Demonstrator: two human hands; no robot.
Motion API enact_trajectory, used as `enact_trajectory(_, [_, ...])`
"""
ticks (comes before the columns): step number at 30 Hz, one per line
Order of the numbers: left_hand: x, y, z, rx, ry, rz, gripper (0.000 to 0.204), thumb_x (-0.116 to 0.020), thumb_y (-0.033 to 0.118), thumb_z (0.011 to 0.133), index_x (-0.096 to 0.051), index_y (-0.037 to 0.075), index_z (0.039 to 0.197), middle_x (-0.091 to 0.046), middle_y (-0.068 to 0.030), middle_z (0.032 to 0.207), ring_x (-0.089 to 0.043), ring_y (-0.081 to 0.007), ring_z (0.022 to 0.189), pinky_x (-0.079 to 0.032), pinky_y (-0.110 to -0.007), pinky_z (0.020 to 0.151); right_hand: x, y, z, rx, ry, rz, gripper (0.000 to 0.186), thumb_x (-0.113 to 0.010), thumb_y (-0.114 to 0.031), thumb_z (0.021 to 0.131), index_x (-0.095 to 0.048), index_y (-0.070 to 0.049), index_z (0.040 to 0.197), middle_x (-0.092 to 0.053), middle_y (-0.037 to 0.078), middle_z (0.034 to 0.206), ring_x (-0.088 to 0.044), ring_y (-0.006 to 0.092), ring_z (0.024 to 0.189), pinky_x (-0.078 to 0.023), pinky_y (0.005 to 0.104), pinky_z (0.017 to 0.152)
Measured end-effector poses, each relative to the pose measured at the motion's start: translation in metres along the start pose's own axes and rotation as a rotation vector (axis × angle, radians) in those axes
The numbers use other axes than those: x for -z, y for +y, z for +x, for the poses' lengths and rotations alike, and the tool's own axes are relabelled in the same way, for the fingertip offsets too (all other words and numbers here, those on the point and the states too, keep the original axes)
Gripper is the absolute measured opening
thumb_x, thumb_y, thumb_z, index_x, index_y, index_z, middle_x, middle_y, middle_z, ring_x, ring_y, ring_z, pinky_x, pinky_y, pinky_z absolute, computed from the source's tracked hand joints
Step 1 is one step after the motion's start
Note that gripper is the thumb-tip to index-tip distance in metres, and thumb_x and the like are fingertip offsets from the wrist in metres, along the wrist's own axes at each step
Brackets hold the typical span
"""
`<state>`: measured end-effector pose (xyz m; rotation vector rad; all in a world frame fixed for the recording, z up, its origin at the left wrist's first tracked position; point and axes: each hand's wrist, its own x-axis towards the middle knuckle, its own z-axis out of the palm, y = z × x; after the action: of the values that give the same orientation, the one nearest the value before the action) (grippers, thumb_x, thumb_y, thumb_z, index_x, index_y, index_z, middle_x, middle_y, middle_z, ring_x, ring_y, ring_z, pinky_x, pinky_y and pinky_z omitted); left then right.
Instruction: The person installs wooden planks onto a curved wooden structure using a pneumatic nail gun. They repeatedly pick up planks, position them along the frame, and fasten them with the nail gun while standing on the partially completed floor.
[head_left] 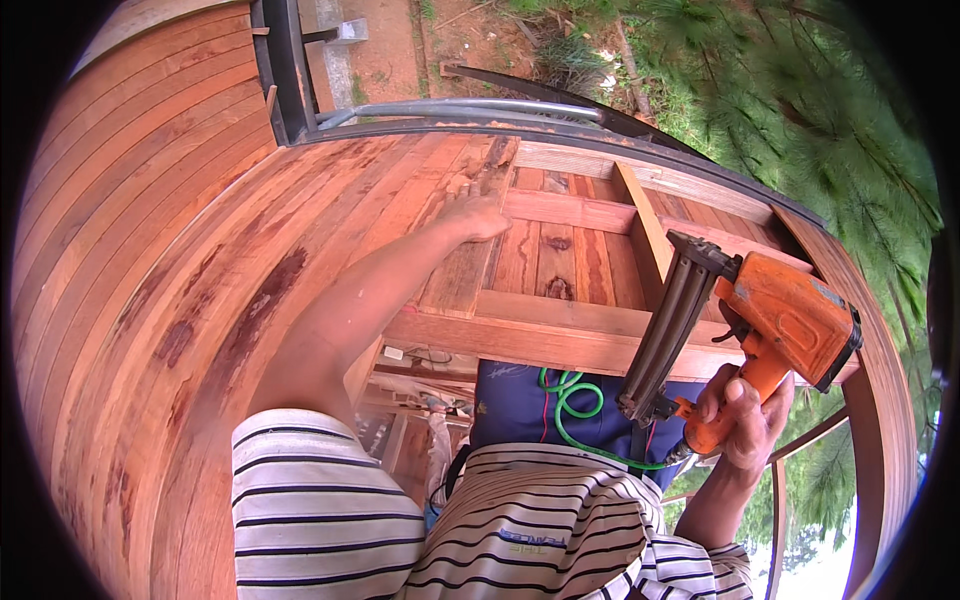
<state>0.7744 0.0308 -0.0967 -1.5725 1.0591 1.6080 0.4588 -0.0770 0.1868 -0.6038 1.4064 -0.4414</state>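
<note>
My right hand is wrapped round the handle of an orange pneumatic nail gun. Its long dark magazine slants down toward my body. A coiled green air hose runs to the bottom of the handle. Reaching forward, my left hand lies on the outermost wooden plank, its fingers bent over the plank's right edge. That plank lies beside the laid reddish boards. Right of it, bare joists of the wooden frame show, with more boards below them.
A slatted wooden wall rises at the left, beside a dark metal post. Grey pipes run along the far edge, with earth and green branches beyond. A wooden beam crosses in front of me, above a dark blue cloth.
</note>
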Motion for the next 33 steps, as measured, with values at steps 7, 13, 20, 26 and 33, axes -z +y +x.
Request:
enact_trajectory(7, [-0.007, -0.002, 0.004, -0.044, 0.093, 0.018, 0.073, -0.049, 0.043, 0.088, -0.036, 0.002, 0.147, -0.019, -0.0247, 0.158, -0.026, -0.0390, 0.145, -0.027, -0.045, 0.117, -0.011, -0.009, 0.008, -0.057, -0.094, -0.105, 0.042, -0.064, -0.007, 0.085, -0.046, 0.009, 0.118, -0.058, 0.013, 0.072, -0.059, 0.0167, 0.052, -0.048, 0.0282, 0.046])
enact_trajectory(13, [-0.005, -0.003, 0.005, -0.068, 0.081, 0.025, 0.068, -0.047, 0.041, 0.089, -0.040, 0.001, 0.144, -0.023, -0.0266, 0.157, -0.033, -0.0388, 0.142, -0.031, -0.045, 0.115, -0.023, -0.014, 0.009, -0.133, -0.195, -0.155, 0.042, -0.064, -0.007, 0.086, -0.046, 0.009, 0.120, -0.058, 0.010, 0.066, -0.059, 0.0154, 0.054, -0.051, 0.0281, 0.052])
enact_trajectory(20, [-0.004, -0.001, 0.000, -0.091, 0.112, 0.003, 0.068, -0.050, 0.039, 0.088, -0.043, 0.001, 0.143, -0.025, -0.0281, 0.155, -0.034, -0.0389, 0.141, -0.032, -0.044, 0.114, -0.040, -0.019, 0.006, -0.141, -0.188, -0.222, 0.041, -0.064, -0.007, 0.086, -0.047, 0.009, 0.119, -0.059, 0.009, 0.065, -0.059, 0.0144, 0.055, -0.051, 0.0275, 0.053])
enact_trajectory(26, [-0.003, -0.002, -0.001, -0.064, 0.081, -0.025, 0.068, -0.051, 0.038, 0.086, -0.043, 0.000, 0.142, -0.023, -0.0286, 0.155, -0.032, -0.0400, 0.142, -0.031, -0.044, 0.115, -0.048, -0.026, 0.010, -0.152, -0.243, -0.267, 0.041, -0.064, -0.007, 0.087, -0.047, 0.009, 0.120, -0.059, 0.008, 0.066, -0.059, 0.0142, 0.057, -0.050, 0.0270, 0.054])
enact_trajectory(33, [-0.001, -0.001, -0.006, -0.078, 0.102, -0.019, 0.068, -0.052, 0.040, 0.087, -0.043, 0.001, 0.143, -0.026, -0.0277, 0.155, -0.032, -0.0384, 0.143, -0.031, -0.043, 0.116, -0.061, -0.032, 0.030, -0.252, -0.325, -0.387, 0.041, -0.066, -0.011, 0.084, -0.048, 0.007, 0.117, -0.059, 0.008, 0.067, -0.058, 0.0143, 0.053, -0.049, 0.0279, 0.050])
